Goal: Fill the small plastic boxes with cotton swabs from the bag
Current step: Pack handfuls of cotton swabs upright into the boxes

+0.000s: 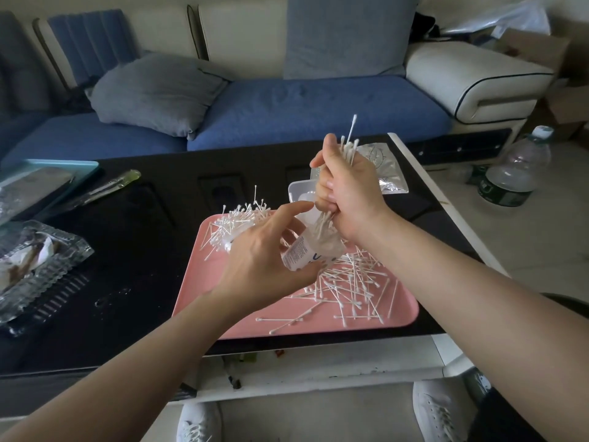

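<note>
Over the tray (191,301) on the table (134,250), the left hand (261,253) held a clear box (304,252) tilted, fingers curled under it and thumb stretched toward its mouth, its white lid (298,191) standing open behind. The right hand (349,189) was closed in a fist round a thick bundle (349,148) of swabs, the lower ends pointing into the box and the upper ends sticking out above the knuckles. The filling looked partly done at best: this box seemed to be taking its load, but many loose swabs (350,288) lay scattered across the near right of the tray, and a heap (237,218) stood at its far left. Whether that heap sat in a second box could not be told. A flattened bag (387,170) lay on the table just behind the right hand, apparently emptied. Gathering the strays and closing the lid were left to do.
</note>
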